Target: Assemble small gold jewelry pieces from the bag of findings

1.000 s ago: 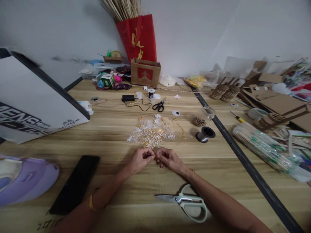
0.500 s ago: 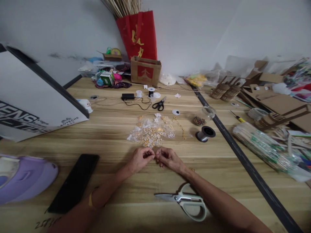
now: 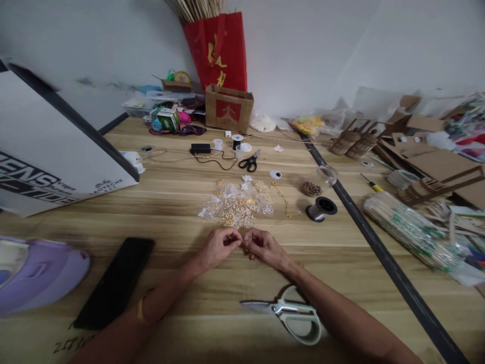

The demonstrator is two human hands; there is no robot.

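My left hand (image 3: 223, 243) and my right hand (image 3: 263, 246) meet fingertip to fingertip over the wooden table, each closed in a pinch. Whatever they pinch is too small to make out; faint thin strands hang below them toward the tabletop. Just beyond the fingers lies a pile of small gold and silver beads (image 3: 237, 212), with clear plastic bags (image 3: 231, 193) spread around and behind it. Scissors with pale handles (image 3: 299, 316) rest on the table below my right forearm, their blades pointing left.
A gold chain (image 3: 282, 199), a spool of clear line (image 3: 321, 209) and a tub of mixed beads (image 3: 311, 188) stand right of the pile. Black scissors (image 3: 250, 162) lie behind it. A black phone (image 3: 115, 283) is at left, and bundled sticks (image 3: 411, 227) lie at right.
The view has shifted slightly. Both hands keep the same pinched pose, fingertips together, and nothing on the table has visibly moved.
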